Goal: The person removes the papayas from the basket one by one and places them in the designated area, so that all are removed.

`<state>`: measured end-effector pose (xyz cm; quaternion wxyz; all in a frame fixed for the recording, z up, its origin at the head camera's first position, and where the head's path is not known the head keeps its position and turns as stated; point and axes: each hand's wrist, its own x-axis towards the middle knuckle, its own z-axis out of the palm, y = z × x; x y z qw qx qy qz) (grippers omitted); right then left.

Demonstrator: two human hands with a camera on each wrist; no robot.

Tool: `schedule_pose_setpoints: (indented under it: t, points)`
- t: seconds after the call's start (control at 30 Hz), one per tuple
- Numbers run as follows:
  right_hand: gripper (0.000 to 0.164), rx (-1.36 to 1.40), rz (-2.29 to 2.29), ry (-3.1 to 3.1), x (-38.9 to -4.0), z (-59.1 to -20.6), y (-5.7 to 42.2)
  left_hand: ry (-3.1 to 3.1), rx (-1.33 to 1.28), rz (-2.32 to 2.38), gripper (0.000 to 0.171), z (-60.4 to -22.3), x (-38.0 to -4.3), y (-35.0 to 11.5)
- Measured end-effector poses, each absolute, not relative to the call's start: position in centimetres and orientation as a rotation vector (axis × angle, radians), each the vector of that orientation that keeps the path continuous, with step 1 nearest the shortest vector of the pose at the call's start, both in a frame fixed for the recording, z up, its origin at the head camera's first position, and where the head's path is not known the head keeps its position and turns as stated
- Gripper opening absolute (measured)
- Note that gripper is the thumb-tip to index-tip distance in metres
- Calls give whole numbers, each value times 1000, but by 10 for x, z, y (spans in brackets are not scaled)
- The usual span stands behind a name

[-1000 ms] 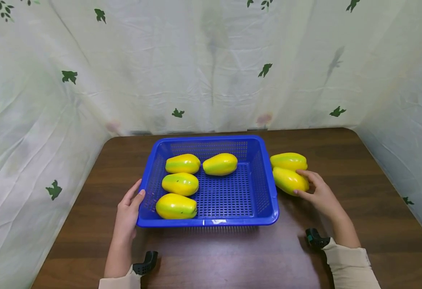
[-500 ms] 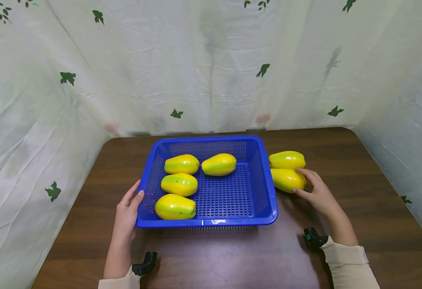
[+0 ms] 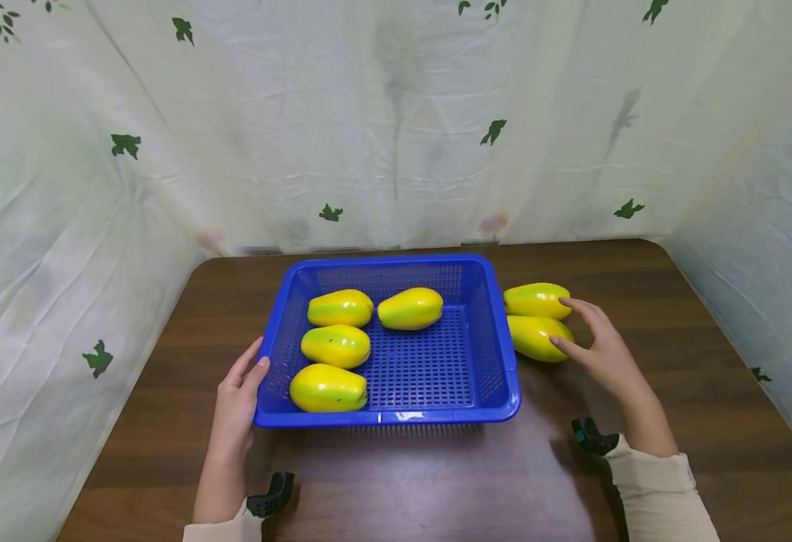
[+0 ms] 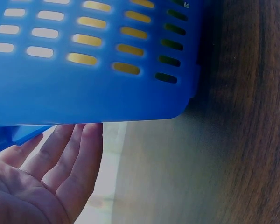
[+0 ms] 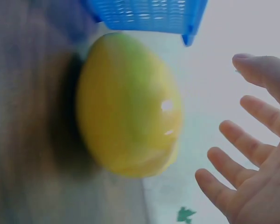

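A blue plastic basket (image 3: 382,418) holds several yellow-green papayas, among them one at the front left (image 3: 329,388) and one at the back (image 3: 410,309). My left hand (image 3: 233,403) rests against the basket's left side, thumb at the rim; in the left wrist view its extended fingers (image 4: 86,158) touch the outer wall. Two more papayas lie on the table right beside the basket, one behind (image 3: 537,299) and one in front (image 3: 536,338). Beside their right ends is my right hand (image 3: 602,354), fingers spread. The right wrist view shows it apart from the nearer papaya (image 5: 128,107), gripping nothing.
The brown wooden table (image 3: 409,482) has a white cloth (image 3: 396,128) with green leaf prints hanging behind it and at both sides. Black wrist mounts (image 3: 272,494) sit at the sleeves.
The front papaya on the right has turned and shifted slightly toward the basket under my right hand. That hand has since let go and spread. My left hand stays at the basket.
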<state>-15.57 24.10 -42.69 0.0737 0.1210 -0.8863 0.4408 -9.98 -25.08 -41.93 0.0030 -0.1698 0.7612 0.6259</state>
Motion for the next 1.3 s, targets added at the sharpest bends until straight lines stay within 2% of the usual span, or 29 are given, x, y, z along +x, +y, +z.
schedule_pose_setpoints:
  t: [0.63,0.97,1.3]
  points:
    - [60,545,1277,-2633,-173,-374,218,2381,-545,1969,55,-419,-98,-251]
    - [61,809,1209,-2528,-191,-348,186,2371,-515,1990,56,-420,-99,-252]
    - [59,934,1209,-2592,-210,-337,145,2342,-513,2032,55,-420,-101,-252]
